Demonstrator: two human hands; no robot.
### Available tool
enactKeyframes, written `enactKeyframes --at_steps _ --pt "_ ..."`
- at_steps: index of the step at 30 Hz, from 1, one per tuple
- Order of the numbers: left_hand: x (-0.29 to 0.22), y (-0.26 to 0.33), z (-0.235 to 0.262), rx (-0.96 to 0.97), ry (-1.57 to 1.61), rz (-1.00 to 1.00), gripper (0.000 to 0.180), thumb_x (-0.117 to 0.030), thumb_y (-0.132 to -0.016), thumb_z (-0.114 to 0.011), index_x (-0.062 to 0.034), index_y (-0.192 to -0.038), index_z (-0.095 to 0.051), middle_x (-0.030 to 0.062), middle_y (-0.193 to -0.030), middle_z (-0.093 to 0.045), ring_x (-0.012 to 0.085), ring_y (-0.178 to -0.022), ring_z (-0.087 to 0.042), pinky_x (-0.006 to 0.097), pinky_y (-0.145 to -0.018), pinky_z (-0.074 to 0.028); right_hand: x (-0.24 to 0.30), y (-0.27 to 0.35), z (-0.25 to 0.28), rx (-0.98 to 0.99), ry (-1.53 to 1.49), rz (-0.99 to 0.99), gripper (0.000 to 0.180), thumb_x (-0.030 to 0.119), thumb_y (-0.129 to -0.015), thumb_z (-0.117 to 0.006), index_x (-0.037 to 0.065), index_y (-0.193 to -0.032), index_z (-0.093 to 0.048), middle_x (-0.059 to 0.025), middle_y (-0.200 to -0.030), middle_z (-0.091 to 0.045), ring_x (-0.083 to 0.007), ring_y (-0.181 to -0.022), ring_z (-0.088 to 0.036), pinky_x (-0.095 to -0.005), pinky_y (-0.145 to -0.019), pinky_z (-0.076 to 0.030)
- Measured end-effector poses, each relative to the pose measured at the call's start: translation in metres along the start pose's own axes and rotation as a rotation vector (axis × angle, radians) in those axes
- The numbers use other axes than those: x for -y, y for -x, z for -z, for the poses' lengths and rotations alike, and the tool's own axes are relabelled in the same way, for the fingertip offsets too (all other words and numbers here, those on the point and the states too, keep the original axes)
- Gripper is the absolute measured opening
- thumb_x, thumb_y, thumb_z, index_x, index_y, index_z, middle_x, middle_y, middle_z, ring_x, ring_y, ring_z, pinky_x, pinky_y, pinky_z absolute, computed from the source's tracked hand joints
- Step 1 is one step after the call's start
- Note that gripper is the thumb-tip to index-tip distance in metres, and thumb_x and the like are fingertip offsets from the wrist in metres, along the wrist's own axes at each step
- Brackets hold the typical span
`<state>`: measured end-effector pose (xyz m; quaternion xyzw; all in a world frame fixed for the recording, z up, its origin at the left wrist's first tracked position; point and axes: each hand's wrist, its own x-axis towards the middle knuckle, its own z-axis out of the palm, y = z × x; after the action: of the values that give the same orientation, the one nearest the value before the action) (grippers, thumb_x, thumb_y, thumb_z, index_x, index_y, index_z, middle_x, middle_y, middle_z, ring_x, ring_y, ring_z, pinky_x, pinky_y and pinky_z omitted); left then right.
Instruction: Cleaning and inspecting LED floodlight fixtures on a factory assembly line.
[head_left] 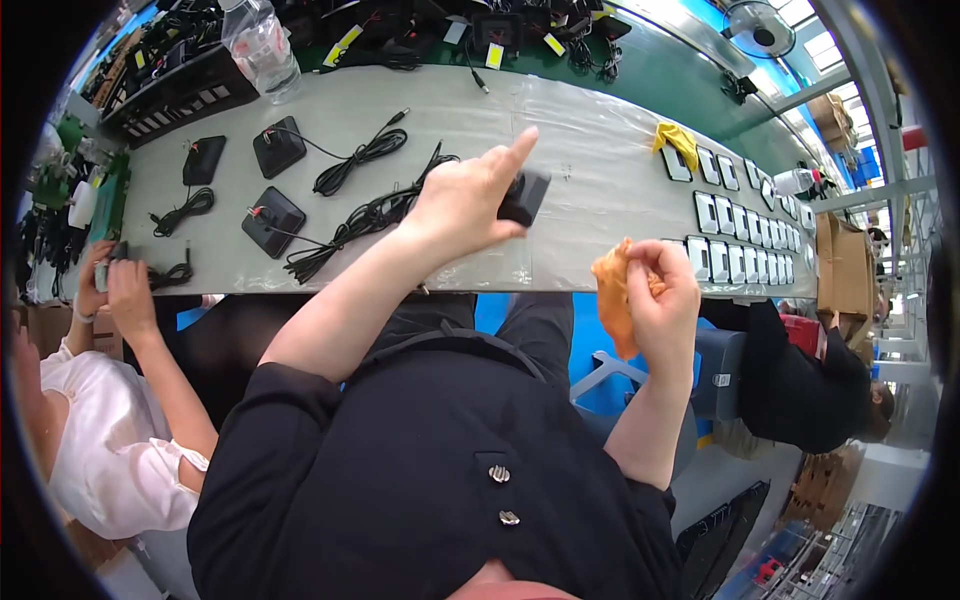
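My left hand [462, 195] is over the table, its index finger pointing outward and its thumb spread. The other fingers are curled around a small black box-shaped device [526, 198], partly hidden by the hand. Bundled black cable [352, 222] lies beside my left wrist. Near the table's front edge, my right hand [665, 295] pinches a crumpled orange cloth [616, 300], which hangs below the fingers. To the left on the table are black square devices [273, 222] with coiled cables.
Rows of white-and-black frames [740, 222] lie at the right, with a yellow cloth [676, 142] on one. A clear plastic bottle [262, 50] and black crate [180, 105] stand at the back left. Co-workers sit on both sides; the left one's hands [125, 290] are at the table edge.
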<state>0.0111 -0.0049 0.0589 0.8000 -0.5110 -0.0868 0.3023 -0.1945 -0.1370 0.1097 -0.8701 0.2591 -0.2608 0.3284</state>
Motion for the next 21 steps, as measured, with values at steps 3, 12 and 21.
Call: enactKeyframes --at_steps 3,12,21 --pt "0.010 0.016 0.000 -0.010 -0.255 -0.104 0.099 -0.037 -0.067 -0.080 -0.0147 -0.147 -0.027 0.0151 -0.143 -0.040 0.0305 -0.134 -0.037 0.047 -0.110 -0.028 -0.013 -0.001 -0.001 0.101 0.023 -0.055 0.009 0.000 -0.078 -0.059 0.001 -0.087 -0.061 -0.0118 -0.087 -0.057 -0.0236 -0.079 -0.059 -0.0315 -0.075 -0.048" --pt "0.047 0.065 0.015 -0.094 -0.373 0.202 0.070 -0.029 -0.078 -0.071 -0.0082 -0.138 -0.041 0.0167 -0.134 -0.049 0.0312 -0.118 -0.052 0.039 -0.096 -0.045 0.003 -0.038 -0.095 0.299 0.169 0.172 0.036 0.015 -0.078 -0.069 0.004 -0.112 -0.060 -0.0161 -0.093 -0.059 -0.0324 -0.083 -0.061 -0.0397 -0.076 -0.050" --pt "0.026 0.074 0.002 -0.134 -0.003 0.148 0.053 -0.017 -0.082 -0.066 -0.0041 -0.129 -0.047 0.0173 -0.114 -0.058 0.0352 -0.103 -0.058 0.041 -0.085 -0.050 -0.024 -0.017 -0.108 0.029 0.113 0.178 0.020 0.011 -0.079 -0.069 0.007 -0.099 -0.069 -0.0109 -0.094 -0.061 -0.0285 -0.081 -0.064 -0.0357 -0.072 -0.052"
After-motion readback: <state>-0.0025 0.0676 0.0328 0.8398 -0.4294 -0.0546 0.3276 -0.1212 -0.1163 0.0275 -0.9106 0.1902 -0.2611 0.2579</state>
